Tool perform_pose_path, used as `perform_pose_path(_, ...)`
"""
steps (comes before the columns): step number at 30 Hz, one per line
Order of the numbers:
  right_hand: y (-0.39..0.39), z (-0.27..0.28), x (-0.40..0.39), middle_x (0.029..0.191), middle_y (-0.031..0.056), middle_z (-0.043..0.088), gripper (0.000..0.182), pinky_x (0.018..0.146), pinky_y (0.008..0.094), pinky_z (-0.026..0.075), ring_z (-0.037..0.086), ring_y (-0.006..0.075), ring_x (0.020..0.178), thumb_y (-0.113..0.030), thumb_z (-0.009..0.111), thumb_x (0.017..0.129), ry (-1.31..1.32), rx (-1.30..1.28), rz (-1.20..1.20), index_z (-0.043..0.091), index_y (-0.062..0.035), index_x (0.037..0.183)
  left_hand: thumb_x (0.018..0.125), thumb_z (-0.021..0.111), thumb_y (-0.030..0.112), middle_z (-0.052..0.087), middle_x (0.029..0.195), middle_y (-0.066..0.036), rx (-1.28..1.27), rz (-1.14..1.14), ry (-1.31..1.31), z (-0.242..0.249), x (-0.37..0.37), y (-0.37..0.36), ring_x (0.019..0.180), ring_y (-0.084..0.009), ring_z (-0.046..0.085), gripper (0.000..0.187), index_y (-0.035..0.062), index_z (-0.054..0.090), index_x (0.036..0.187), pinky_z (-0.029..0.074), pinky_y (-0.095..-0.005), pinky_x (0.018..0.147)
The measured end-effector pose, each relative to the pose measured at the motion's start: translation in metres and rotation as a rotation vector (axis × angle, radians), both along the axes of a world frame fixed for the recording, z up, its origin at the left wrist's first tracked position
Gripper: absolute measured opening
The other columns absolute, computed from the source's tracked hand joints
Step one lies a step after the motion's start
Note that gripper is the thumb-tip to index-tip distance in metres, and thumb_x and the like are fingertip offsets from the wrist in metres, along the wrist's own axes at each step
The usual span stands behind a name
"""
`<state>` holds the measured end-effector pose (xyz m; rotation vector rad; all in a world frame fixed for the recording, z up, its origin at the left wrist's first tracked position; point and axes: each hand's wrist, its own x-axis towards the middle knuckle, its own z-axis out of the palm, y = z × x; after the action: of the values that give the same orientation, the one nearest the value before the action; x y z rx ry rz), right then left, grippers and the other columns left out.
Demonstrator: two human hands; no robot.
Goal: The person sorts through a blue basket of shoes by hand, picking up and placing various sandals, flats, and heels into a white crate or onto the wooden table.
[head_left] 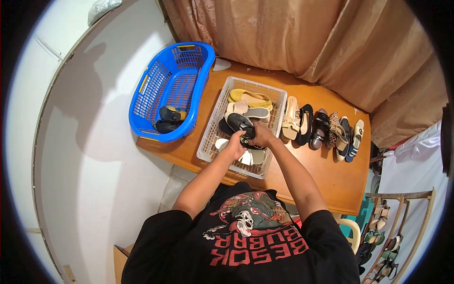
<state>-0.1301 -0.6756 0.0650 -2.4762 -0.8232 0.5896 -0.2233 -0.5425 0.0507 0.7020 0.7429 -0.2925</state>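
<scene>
My left hand (237,146) and my right hand (261,135) are together over the clear plastic basket (204,147), both closed on black shoes (240,123). Where one black shoe ends and the other begins is hard to make out. Inside the basket, yellow flats (250,98) lie at the far end, with beige and grey sandals (257,113) just nearer. White sandals (246,157) and a pale sole lie at its near end, partly below my hands.
A blue basket (135,120) with dark shoes (168,124) stands on the table's left. Several shoes line the wooden table (302,175) at right, from tan sandals (291,118) to striped ones (355,142). A curtain (283,38) hangs behind; a shoe rack (416,227) stands lower right.
</scene>
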Motion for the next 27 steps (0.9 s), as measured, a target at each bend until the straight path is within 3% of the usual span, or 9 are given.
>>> perform_pose_path(4, 0.0, -0.01, 0.008, 0.124, 0.0225, 0.064, 0.101, 0.101, 0.0411, 0.047, 0.061, 0.0384, 0.114, -0.016, 0.085, 0.049, 0.109, 0.276, 0.107, 0.045, 0.0, 0.141, 0.084, 0.063, 0.039, 0.053, 0.136, -0.013, -0.124, 0.101, 0.057, -0.009, 0.005, 0.013, 0.124, -0.0275, 0.047, 0.062, 0.0106, 0.048, 0.137, 0.023, -0.0443, 0.114)
perform_pose_path(7, 0.0, -0.02, 0.009, 0.128, 0.0219, 0.06, 0.104, 0.104, 0.0435, 0.044, 0.056, 0.0396, 0.12, -0.019, 0.087, 0.049, -0.019, 0.21, 0.089, 0.044, -0.0026, 0.142, 0.084, 0.062, 0.037, 0.01, 0.161, -0.019, -0.051, 0.109, 0.157, -0.006, 0.007, 0.009, 0.145, -0.0345, 0.021, 0.095, 0.0024, 0.009, 0.155, 0.022, -0.0466, 0.119)
perform_pose_path(8, -0.001, -0.021, 0.011, 0.128, 0.0219, 0.06, 0.104, 0.104, 0.0435, 0.044, 0.056, 0.0396, 0.12, -0.019, 0.087, 0.049, -0.022, 0.209, 0.091, 0.044, -0.0026, 0.142, 0.084, 0.064, 0.034, 0.001, 0.163, -0.018, -0.102, 0.134, 0.141, -0.02, 0.008, 0.01, 0.147, -0.0365, 0.018, 0.101, 0.0035, 0.001, 0.156, 0.024, -0.0468, 0.118)
perform_pose_path(10, 0.002, -0.012, 0.011, 0.138, 0.0216, 0.048, 0.111, 0.106, 0.0518, 0.039, 0.042, 0.0431, 0.132, -0.027, 0.091, 0.052, -0.026, -0.068, 0.14, 0.037, -0.0126, 0.148, 0.084, 0.064, 0.033, 0.001, 0.163, -0.019, -0.04, 0.116, 0.113, -0.012, 0.002, 0.007, 0.148, -0.0367, 0.017, 0.1, 0.0039, 0.001, 0.156, 0.024, -0.0474, 0.118)
perform_pose_path(14, 0.002, 0.008, 0.003, 0.133, 0.0214, 0.048, 0.101, 0.109, 0.0492, 0.038, 0.041, 0.0437, 0.131, -0.027, 0.087, 0.053, -0.172, -0.057, 0.081, 0.042, -0.0115, 0.143, 0.085, 0.065, 0.031, 0.001, 0.163, -0.02, 0.076, 0.084, 0.094, -0.009, -0.004, 0.013, 0.149, -0.0375, 0.016, 0.095, 0.0055, 0.008, 0.156, 0.024, -0.0509, 0.118)
perform_pose_path(21, -0.003, -0.001, 0.001, 0.134, 0.0194, 0.05, 0.096, 0.104, 0.0472, 0.045, 0.05, 0.0408, 0.124, -0.023, 0.083, 0.06, -0.067, -0.039, 0.141, 0.041, -0.0129, 0.145, 0.089, 0.061, 0.032, 0.0, 0.162, -0.024, 0.091, 0.072, 0.101, -0.005, -0.005, 0.034, 0.148, -0.0385, 0.018, 0.079, 0.0101, 0.021, 0.154, 0.022, -0.0561, 0.118)
perform_pose_path(23, -0.004, -0.011, 0.001, 0.134, 0.0176, 0.051, 0.096, 0.1, 0.0461, 0.048, 0.054, 0.0395, 0.119, -0.021, 0.082, 0.061, -0.128, 0.031, 0.129, 0.039, -0.0143, 0.147, 0.089, 0.061, 0.032, 0.005, 0.161, -0.025, 0.048, 0.088, 0.104, -0.007, -0.008, 0.038, 0.148, -0.0388, 0.021, 0.076, 0.008, 0.024, 0.151, 0.024, -0.0565, 0.117)
perform_pose_path(24, -0.002, -0.007, -0.002, 0.14, 0.0171, 0.048, 0.099, 0.105, 0.0482, 0.043, 0.05, 0.04, 0.126, -0.021, 0.082, 0.061, -0.065, 0.019, 0.091, 0.038, -0.015, 0.149, 0.092, 0.058, 0.036, 0.018, 0.159, -0.021, 0.065, 0.101, 0.129, -0.01, -0.009, 0.039, 0.142, -0.0375, 0.032, 0.074, 0.008, 0.026, 0.152, 0.029, -0.0548, 0.115)
perform_pose_path(27, 0.002, 0.005, -0.02, 0.149, 0.0157, 0.041, 0.103, 0.111, 0.0516, 0.035, 0.043, 0.0405, 0.133, -0.02, 0.084, 0.06, -0.19, 0.028, -0.023, 0.035, -0.016, 0.15, 0.093, 0.057, 0.038, 0.028, 0.156, -0.016, 0.119, 0.088, 0.072, -0.019, -0.021, 0.049, 0.138, -0.0345, 0.039, 0.07, 0.009, 0.03, 0.151, 0.033, -0.0524, 0.113)
